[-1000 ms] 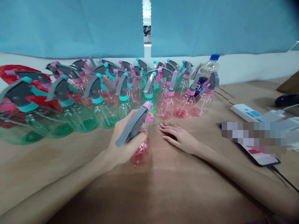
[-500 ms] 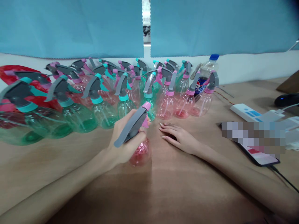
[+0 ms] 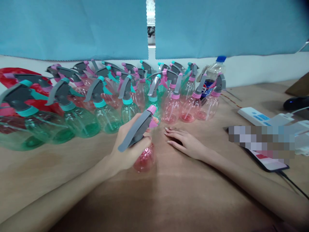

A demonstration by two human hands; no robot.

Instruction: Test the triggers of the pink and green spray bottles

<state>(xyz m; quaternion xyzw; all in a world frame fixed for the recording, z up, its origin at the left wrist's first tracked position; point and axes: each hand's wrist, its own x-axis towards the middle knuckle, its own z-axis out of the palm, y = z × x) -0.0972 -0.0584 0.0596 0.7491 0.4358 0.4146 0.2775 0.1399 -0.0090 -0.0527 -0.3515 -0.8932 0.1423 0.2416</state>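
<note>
My left hand (image 3: 129, 145) is wrapped round the neck of a pink spray bottle (image 3: 145, 159) with a grey and pink spray head, its nozzle pointing away from me. A fingertip shows by the pink trigger. The bottle stands upright on the table (image 3: 178, 190). My right hand (image 3: 184, 141) rests on the table to the right of the bottle, fingers spread and holding nothing. Beyond my hands stand rows of spray bottles, green ones such as this one (image 3: 108, 119) on the left and pink ones such as this one (image 3: 172, 111) on the right.
A cola bottle with a blue cap (image 3: 217, 71) stands behind the pink bottles. On the right lie a phone (image 3: 272, 161) with a cable, a white power strip (image 3: 253, 116) and a dark mouse (image 3: 295, 103). Red plastic (image 3: 14, 75) lies at the far left.
The fingertip of my left hand by the pink trigger has moved slightly forward, and the trigger sits further out. My right hand has not moved.
</note>
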